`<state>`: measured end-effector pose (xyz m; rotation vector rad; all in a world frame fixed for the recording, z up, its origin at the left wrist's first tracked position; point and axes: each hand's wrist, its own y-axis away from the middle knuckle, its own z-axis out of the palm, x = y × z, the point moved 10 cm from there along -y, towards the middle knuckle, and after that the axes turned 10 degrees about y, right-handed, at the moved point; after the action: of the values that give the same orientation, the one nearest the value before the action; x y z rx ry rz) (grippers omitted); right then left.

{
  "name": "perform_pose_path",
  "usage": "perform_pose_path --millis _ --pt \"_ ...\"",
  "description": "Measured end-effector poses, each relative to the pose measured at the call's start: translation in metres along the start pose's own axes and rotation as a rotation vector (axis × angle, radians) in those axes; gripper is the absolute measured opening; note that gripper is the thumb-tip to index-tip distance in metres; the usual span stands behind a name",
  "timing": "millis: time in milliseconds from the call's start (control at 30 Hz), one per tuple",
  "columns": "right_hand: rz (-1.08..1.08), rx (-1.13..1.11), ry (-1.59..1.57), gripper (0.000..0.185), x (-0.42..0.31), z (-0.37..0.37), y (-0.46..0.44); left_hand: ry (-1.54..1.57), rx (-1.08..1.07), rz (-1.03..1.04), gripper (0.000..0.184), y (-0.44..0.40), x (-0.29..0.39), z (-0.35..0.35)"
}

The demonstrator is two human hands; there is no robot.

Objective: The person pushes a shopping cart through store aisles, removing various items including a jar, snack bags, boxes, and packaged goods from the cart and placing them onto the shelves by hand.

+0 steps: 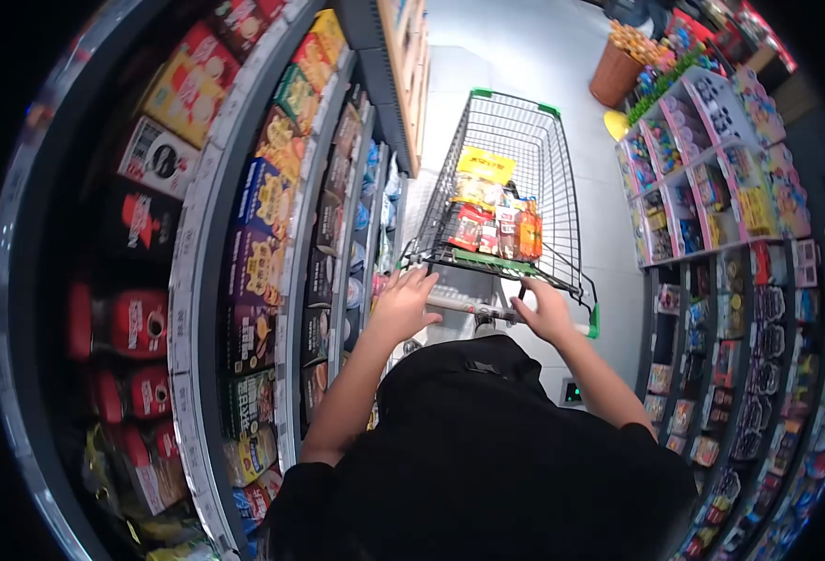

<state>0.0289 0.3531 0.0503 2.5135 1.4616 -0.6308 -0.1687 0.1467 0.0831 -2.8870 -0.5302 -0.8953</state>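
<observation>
Tall shelving [188, 309] fills the left side, stocked with boxes and red-lidded jars [137, 323]. Right side: racks [712, 346] of small packets; above them, a pink-edged display [684, 173] in compartments. Wire shopping cart [562, 173], green corner pieces, stands in the aisle between, directly ahead of the person. Brown basket [614, 77], piled high, sits on the far right, beyond the display. Inside the cart, at the handle end: yellow package [487, 165], red packages [467, 227], orange item [529, 231], close together. Pale handle [464, 304] crosses in front of the black-clothed torso. Left hand [405, 304]: palm down at the handle's left end, fingers spread. Right hand [548, 311]: fingers bent at the handle, by a dark part of the cart; cannot tell if it grips.
</observation>
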Motion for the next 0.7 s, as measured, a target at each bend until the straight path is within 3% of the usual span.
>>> perform_pose_path --millis 67,133,167,200,233,267,300,333,700 --pt "-0.004 -0.03 0.042 0.055 0.026 -0.009 0.035 0.029 -0.062 0.039 0.072 -0.02 -0.012 0.034" --pt "0.145 -0.132 0.041 0.055 0.06 -0.002 0.065 0.185 -0.31 -0.098 0.079 -0.032 -0.038 0.084" --pt "0.093 -0.161 0.159 0.051 0.065 0.002 0.073 0.084 -0.295 -0.101 0.059 -0.035 -0.043 0.095" --pt "0.038 -0.188 0.279 0.047 0.072 0.011 0.077 0.081 -0.302 -0.094 0.059 -0.04 -0.047 0.108" --pt "0.139 -0.247 0.318 0.036 0.088 0.025 0.071 -0.074 -0.36 -0.162 0.047 -0.045 -0.057 0.123" --pt "0.143 -0.246 0.318 0.036 0.099 0.03 0.064 -0.228 -0.415 -0.234 0.037 -0.046 -0.068 0.136" --pt "0.22 -0.437 0.407 0.032 0.104 0.043 0.053 -0.208 -0.332 -0.187 0.023 -0.047 -0.06 0.127" --pt "0.297 -0.625 0.49 0.031 0.112 0.052 0.051 -0.214 -0.336 -0.185 0.023 -0.05 -0.054 0.123" --pt "0.242 -0.562 0.479 0.03 0.136 0.042 0.011 -0.269 -0.354 -0.286 0.027 -0.086 -0.059 0.119"
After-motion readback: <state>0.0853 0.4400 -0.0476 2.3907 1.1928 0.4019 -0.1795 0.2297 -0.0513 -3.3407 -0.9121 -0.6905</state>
